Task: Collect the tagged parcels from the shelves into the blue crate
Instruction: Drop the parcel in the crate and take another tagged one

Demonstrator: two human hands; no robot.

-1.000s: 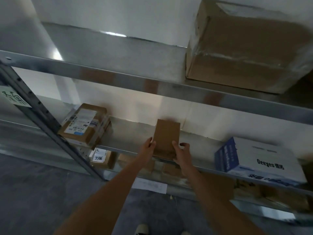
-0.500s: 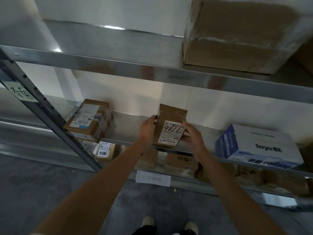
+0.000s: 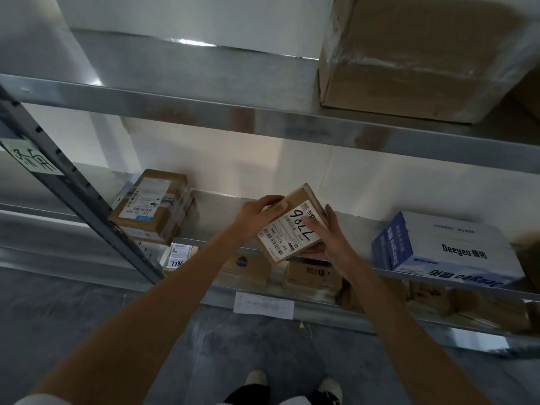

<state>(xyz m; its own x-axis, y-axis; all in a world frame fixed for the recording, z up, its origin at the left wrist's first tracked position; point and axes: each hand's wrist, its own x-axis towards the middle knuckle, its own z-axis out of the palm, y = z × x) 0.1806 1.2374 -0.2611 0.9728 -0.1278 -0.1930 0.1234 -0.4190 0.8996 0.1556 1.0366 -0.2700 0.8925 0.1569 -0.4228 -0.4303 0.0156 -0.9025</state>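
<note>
A metal shelving rack (image 3: 204,109) stood against a white wall (image 3: 181,16). A grey perforated upright (image 3: 76,182) crossed the left side at a slant and carried a pale green note (image 3: 32,157) with handwritten characters. A large brown carton (image 3: 415,57), partly wrapped in clear film, sat on the upper shelf at right. On the middle shelf at far right lay a blue-and-white box (image 3: 447,252) printed "Deeyeo". A white paper sheet (image 3: 264,305) was fixed to the front edge of the lowest shelf. The floor (image 3: 73,311) was grey concrete. Two light-coloured shoes (image 3: 255,378) showed at the bottom edge of the frame.
</note>
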